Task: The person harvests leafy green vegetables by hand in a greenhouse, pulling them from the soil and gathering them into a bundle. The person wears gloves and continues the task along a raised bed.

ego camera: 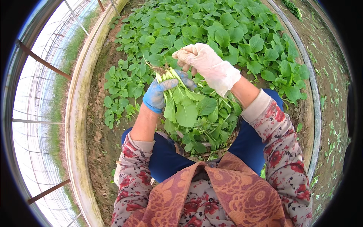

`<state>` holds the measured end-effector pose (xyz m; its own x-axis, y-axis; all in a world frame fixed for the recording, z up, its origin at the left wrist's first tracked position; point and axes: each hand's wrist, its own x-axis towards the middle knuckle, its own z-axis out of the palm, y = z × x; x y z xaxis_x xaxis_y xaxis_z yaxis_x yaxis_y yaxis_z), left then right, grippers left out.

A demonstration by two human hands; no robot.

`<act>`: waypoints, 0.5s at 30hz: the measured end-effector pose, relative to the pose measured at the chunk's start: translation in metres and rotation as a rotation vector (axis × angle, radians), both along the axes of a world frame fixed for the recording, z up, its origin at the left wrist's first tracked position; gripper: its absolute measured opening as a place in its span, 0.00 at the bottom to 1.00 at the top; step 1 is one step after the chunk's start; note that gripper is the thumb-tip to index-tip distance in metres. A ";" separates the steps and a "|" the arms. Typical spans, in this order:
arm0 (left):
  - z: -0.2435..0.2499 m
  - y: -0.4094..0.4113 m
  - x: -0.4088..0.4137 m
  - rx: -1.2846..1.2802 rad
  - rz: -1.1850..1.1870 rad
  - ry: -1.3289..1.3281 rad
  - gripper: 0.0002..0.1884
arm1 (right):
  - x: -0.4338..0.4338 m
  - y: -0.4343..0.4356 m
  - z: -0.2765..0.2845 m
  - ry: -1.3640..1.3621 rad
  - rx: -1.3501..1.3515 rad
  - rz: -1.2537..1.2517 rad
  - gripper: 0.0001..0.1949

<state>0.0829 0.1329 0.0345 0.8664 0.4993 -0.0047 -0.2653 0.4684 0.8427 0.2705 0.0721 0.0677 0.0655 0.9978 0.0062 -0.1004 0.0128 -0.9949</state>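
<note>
My left hand, in a blue glove soiled with earth, is closed around a bunch of leafy greens. The roots and pale stems point up and away from me, and the leaves hang towards me. My right hand, in a whitish glove, is raised just right of the roots with its fingers curled. Whether anything small is between those fingers cannot be told. Below the bunch, between my knees, lies a heap of loose greens with wilted bits among it.
A dense bed of growing greens spreads ahead. On the left run bare soil, a pale curved border and metal frame bars beside clear sheeting. A grey hose or pipe curves along the right, beside soil strewn with leaves.
</note>
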 end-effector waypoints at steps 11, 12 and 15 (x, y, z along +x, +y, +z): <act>0.005 0.000 0.013 0.263 0.427 -0.097 0.11 | -0.039 0.008 -0.064 -0.192 0.130 0.129 0.28; 0.003 0.002 0.011 0.271 0.421 -0.104 0.12 | -0.042 0.008 -0.066 -0.174 0.121 0.161 0.27; 0.000 0.004 0.005 0.161 0.354 -0.090 0.16 | -0.049 0.005 -0.073 -0.088 0.109 0.248 0.25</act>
